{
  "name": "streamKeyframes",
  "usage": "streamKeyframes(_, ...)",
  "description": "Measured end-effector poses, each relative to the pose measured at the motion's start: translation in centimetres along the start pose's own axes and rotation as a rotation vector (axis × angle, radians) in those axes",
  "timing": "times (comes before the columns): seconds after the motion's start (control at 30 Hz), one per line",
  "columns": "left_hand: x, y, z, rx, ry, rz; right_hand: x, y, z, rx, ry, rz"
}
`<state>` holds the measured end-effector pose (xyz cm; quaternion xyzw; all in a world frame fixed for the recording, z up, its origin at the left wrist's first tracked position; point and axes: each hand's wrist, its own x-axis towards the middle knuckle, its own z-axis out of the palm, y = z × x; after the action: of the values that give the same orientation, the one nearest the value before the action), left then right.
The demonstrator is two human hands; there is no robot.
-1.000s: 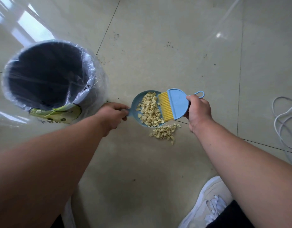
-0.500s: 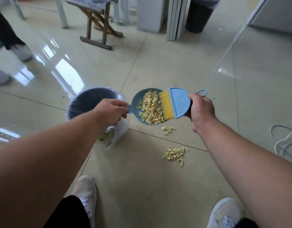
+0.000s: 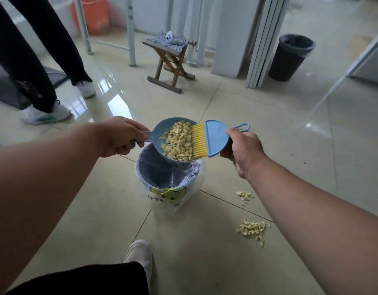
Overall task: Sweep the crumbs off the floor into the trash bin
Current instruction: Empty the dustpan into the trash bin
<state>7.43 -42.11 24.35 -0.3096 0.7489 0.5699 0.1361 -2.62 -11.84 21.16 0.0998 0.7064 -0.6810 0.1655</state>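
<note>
Head view: the left hand (image 3: 118, 137) has its grip curled round the handle of a blue dustpan (image 3: 160, 133), held in the air just above the small blue trash bin (image 3: 162, 177), which is lined with a clear bag. A heap of pale yellow crumbs (image 3: 179, 141) fills the pan. The right hand (image 3: 241, 150) grips a blue brush (image 3: 215, 138), whose yellow bristles (image 3: 198, 140) touch the heap. More crumbs on the floor (image 3: 252, 229) lie right of the bin in two small patches.
</note>
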Motion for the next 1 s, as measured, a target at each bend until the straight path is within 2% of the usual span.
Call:
streamKeyframes(0.17, 1.0, -4.5, -2.9, 0.008, 0.076, -0.076, 0.0, 3.2, 4.8, -0.040, -0.071, 0.070)
streamKeyframes(0.33, 2.8, -7.8, -2.2, 0.048, 0.167, -0.104, -0.4, 7.2, 7.8, -0.233, -0.045, 0.017)
streamKeyframes(0.47, 4.0, -8.3, -1.3, 0.261, 0.222, -0.054, -0.4, 9.5, 8.6, -0.311, -0.025, 0.024)
streamKeyframes(0.67, 4.4, -8.3, 1.0, 0.733, 0.243, 0.033, 0.0, 11.3, 7.8, -0.475, 0.001, -0.044)
streamKeyframes(0.83, 4.5, -7.8, 1.9, 0.847, 0.287, 0.053, 0.1, 11.2, 8.0, -0.477, -0.018, -0.047)
streamKeyframes(1.0, 4.0, -7.5, 2.0, 0.822, 0.310, 0.050, -0.3, 11.0, 8.5, -0.411, -0.050, -0.033)
